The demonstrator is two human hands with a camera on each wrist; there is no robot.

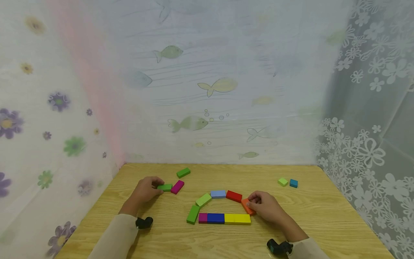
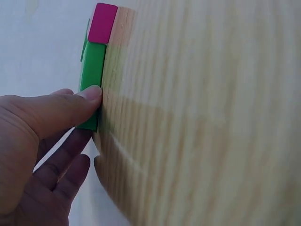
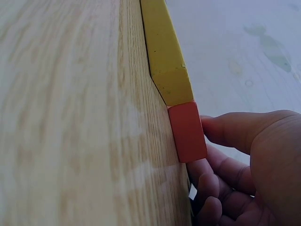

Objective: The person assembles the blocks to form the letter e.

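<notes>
At the table's left, my left hand (image 1: 146,189) pinches the end of a green block (image 1: 166,187) between thumb and fingers. A magenta block (image 1: 177,187) lies slantwise at that block's right end; in the left wrist view the magenta block (image 2: 102,23) stands just beyond the green one (image 2: 94,66). My right hand (image 1: 267,207) holds an orange block (image 1: 247,205) at the right end of an arch of blocks. That arch runs through red (image 1: 234,196), light blue (image 1: 218,194), light green (image 1: 203,200) and green (image 1: 193,214). The right wrist view shows the orange block (image 3: 188,133) overlapping yellow (image 3: 169,61).
Inside the arch's foot lies a straight row of magenta (image 1: 203,218), dark blue (image 1: 215,218) and yellow (image 1: 237,219) blocks. Another green block (image 1: 183,173) lies at the back left. Small light green (image 1: 283,182) and blue (image 1: 293,183) blocks sit at the back right of the wooden table (image 1: 323,216).
</notes>
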